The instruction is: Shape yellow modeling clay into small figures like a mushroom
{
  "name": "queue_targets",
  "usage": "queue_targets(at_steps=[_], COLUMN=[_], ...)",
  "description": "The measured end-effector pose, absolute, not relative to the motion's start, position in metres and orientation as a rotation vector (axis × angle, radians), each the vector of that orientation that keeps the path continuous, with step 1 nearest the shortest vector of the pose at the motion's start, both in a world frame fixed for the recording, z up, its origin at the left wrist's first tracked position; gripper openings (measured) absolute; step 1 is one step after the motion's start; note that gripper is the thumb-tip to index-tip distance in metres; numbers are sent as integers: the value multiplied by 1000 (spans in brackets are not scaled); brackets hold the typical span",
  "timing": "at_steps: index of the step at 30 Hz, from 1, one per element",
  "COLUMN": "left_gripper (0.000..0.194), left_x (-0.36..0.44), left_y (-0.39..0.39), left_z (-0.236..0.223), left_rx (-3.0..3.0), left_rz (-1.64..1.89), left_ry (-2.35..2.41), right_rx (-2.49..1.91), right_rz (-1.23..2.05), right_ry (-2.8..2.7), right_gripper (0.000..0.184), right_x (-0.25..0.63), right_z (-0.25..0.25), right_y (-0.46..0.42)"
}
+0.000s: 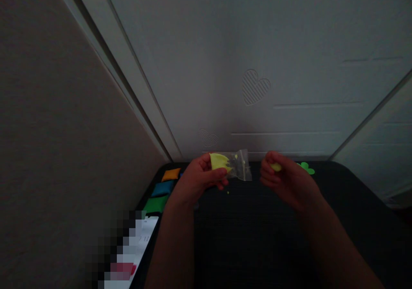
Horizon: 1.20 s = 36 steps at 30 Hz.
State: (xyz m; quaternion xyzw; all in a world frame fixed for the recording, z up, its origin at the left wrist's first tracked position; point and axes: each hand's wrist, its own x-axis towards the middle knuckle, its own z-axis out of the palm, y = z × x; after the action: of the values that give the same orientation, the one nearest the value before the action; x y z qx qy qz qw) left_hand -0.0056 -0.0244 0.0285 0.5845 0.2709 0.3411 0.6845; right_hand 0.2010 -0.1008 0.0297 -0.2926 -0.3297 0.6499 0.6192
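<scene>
My left hand (206,173) is closed around a small clear zip bag (243,169). Inside its left part sits a lump of soft yellow clay (219,161), torn at its right edge, with a few yellow bits stuck toward the bag's zip end. To the right, apart from the bag, my right hand (286,177) has its fingers curled on a small piece of yellow clay (276,167). A tiny yellow crumb (228,192) lies on the dark table below the bag.
Orange (171,174), blue (162,188) and green packets (156,204) lie along the black table's (244,237) left edge. A lit phone or tablet screen (141,242) is nearer me. Behind my right hand is a bright green clover shape (305,168). A white panel (193,66) rises behind the table.
</scene>
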Motion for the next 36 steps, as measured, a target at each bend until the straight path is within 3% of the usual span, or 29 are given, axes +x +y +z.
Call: queue_targets(at_steps=[6,11,14,18,25,36], left_gripper=[31,34,35,38,32,32], left_x=[-6,-6,-5,-4,-2,-6], left_y=[-25,-28,-30,-34,-34,-32], left_z=[29,30,30,31,33,34], left_rx=[1299,1260,1222,1166,1245,1281], left_rz=[769,786,804,777,774,815], left_ry=[608,568,495,424,468,527], right_rx=[-584,-630,-627,-702,-687,-663], right_rz=[1543,1480,1447,1410,1520,1440], right_ry=[-708,-673,-743,-807,-823,-821], right_gripper=[43,47,40,9,20,9], right_x=[200,196,193,187,170,183], right_z=[35,38,37,34,29,29], right_y=[-104,-109,-110,-109,-110,-106])
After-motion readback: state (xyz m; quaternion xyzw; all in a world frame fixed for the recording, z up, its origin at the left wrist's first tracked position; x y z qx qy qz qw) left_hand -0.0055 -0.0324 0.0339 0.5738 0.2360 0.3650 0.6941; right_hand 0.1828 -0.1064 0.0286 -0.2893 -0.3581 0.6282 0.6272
